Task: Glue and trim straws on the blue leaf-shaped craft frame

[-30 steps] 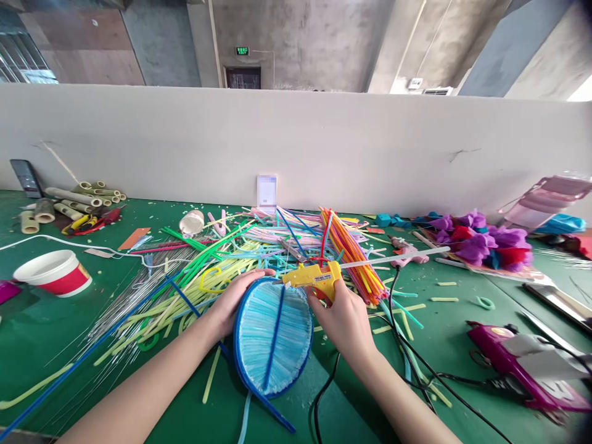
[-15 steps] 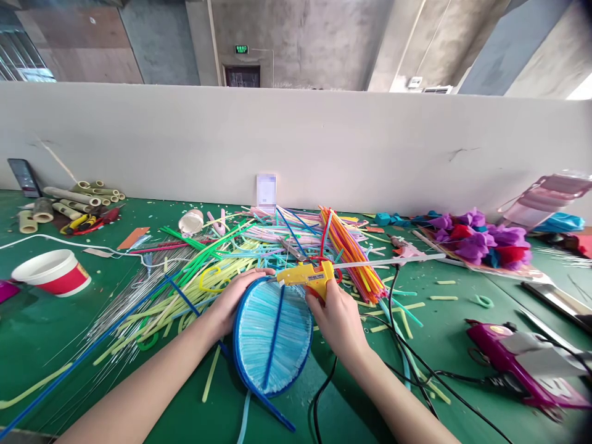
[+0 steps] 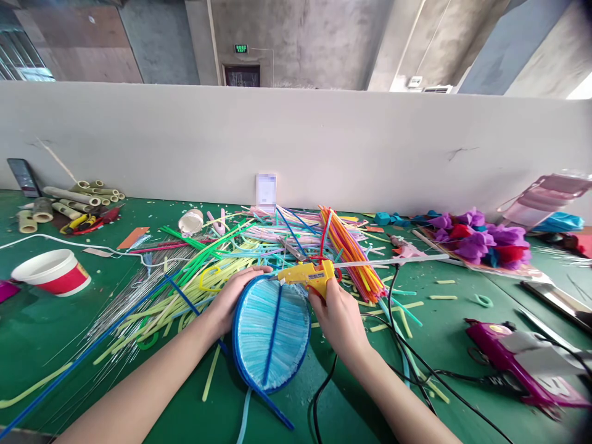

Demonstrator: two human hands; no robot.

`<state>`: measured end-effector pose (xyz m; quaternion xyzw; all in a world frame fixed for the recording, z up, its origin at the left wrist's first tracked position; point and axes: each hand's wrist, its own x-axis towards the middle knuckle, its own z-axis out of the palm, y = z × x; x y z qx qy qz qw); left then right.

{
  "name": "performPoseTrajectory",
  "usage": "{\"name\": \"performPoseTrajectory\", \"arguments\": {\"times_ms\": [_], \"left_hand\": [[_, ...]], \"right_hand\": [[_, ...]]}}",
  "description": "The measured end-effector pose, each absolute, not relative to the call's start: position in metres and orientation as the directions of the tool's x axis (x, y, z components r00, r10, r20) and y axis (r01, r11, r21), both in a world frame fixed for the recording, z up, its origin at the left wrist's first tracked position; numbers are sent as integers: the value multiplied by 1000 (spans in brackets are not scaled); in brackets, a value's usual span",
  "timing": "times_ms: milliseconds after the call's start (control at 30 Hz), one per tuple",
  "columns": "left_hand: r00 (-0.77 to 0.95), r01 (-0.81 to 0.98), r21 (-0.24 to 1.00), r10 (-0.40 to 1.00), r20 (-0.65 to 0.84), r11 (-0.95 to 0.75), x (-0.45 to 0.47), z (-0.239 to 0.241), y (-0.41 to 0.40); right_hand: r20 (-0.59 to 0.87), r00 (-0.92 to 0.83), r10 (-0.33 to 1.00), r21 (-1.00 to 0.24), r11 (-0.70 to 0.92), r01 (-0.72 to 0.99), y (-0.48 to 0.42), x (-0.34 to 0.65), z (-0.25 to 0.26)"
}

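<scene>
My left hand (image 3: 238,297) is closed on the upper left rim of a light-blue oval leaf shape (image 3: 259,336), edged and veined with dark-blue pipe cleaner; part of its grip is hidden behind the rim. A yellow hot glue gun (image 3: 305,274) is in my right hand (image 3: 338,311), fingers wrapped round its handle. Its nozzle points left, at the top edge of the leaf; I cannot tell whether it touches. Out of the back of the gun sticks a long white glue stick (image 3: 393,261). Dark-blue pipe cleaner ends (image 3: 277,409) trail below the leaf.
Green, yellow and pink pipe cleaners (image 3: 189,290) and an orange bundle (image 3: 354,253) cover the middle of the green table. A paper cup (image 3: 52,272) and bamboo pieces (image 3: 78,200) stand left. Black cables (image 3: 393,320), a magenta device (image 3: 504,357) and purple flowers (image 3: 481,240) lie right.
The leaf and the glue gun have shifted very slightly, the leaf a little to the left. Both hands keep their grip.
</scene>
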<state>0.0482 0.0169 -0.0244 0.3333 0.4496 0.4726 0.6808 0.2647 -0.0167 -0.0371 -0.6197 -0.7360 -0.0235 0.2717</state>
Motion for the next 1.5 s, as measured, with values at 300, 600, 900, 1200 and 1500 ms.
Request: {"name": "performPoseTrajectory", "arguments": {"times_ms": [300,600,900,1200,1500], "left_hand": [[138,-348,878,945,-298,328,47,-26,18],[114,-367,878,951,-287,308,46,-25,19],[119,-370,881,955,-271,296,45,-26,19],[124,-373,875,951,-283,309,43,-28,20],[108,-369,872,946,-304,322,45,-23,18]], "right_hand": [[447,-73,892,-290,221,931,-16,268,-37],[441,-78,894,-243,203,949,-16,267,-36],[404,-54,913,-249,167,954,-15,269,-35],[401,-49,915,-228,152,962,-15,270,-34],[313,24,949,-240,55,969,-17,269,-26]]}}
